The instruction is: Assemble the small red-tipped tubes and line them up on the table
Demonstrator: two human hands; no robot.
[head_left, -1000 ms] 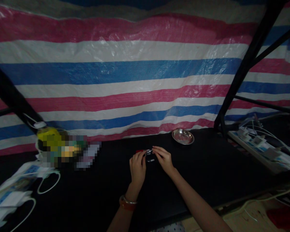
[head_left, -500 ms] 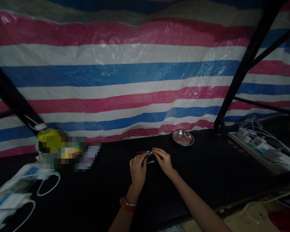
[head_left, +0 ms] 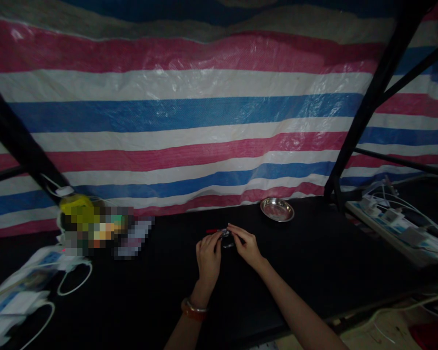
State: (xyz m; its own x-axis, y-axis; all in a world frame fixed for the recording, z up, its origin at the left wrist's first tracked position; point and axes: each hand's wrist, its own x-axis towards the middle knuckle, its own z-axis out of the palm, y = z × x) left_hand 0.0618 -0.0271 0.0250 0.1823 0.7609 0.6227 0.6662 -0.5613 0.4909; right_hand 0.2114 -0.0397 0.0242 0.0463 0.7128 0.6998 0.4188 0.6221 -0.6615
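Over the middle of the black table [head_left: 160, 291], my left hand [head_left: 209, 250] and my right hand [head_left: 246, 244] are close together. Their fingertips pinch a small shiny item [head_left: 225, 233], too small to make out. A thin red item [head_left: 212, 231] lies just beyond my left fingertips. Between the hands, slightly nearer to me, a small clear or silvery piece [head_left: 228, 246] rests on the black surface. My left wrist wears an orange bracelet and a lighter band.
A round metal dish [head_left: 277, 210] stands at the back right. Power strips with plugs and white cables lie at the left [head_left: 18, 291] and right [head_left: 397, 218]. A yellow item [head_left: 78, 208] is at the back left. Black posts frame a striped sheet.
The fingertips of my right hand have shifted slightly around the small shiny item. The camera view has moved a little; otherwise the objects stay where they were.
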